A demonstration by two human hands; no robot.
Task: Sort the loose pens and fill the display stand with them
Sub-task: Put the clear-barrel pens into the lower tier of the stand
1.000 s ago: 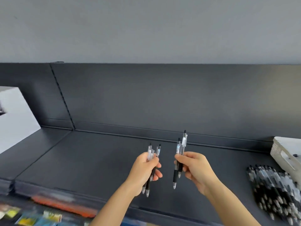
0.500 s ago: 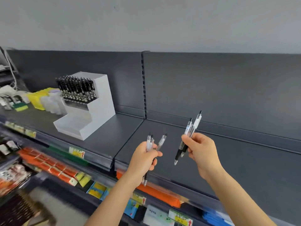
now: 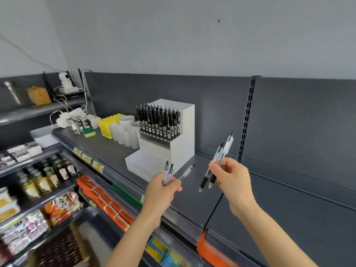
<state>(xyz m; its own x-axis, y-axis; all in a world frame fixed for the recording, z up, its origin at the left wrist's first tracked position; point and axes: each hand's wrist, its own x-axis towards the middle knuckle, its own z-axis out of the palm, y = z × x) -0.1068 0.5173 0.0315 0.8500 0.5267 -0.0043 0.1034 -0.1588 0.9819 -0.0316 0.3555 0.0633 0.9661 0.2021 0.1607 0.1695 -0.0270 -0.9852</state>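
Note:
A white stepped display stand sits on the dark shelf. Its top tier holds several upright black pens; the lower tiers hold none. My left hand grips three clear pens, tips up, just in front of the stand's low front step. My right hand grips two pens with black grips, slanted with clickers up and to the right, level with the stand's right side.
Left of the stand are clear plastic tubs, yellow boxes, a green sponge and a power strip with cables. Lower shelves at left carry bottles and packets. The dark shelf section runs to the right.
The view has swung left, bringing the display stand from off-frame toward the middle. Both hands keep their pens and now sit close to the stand's front.

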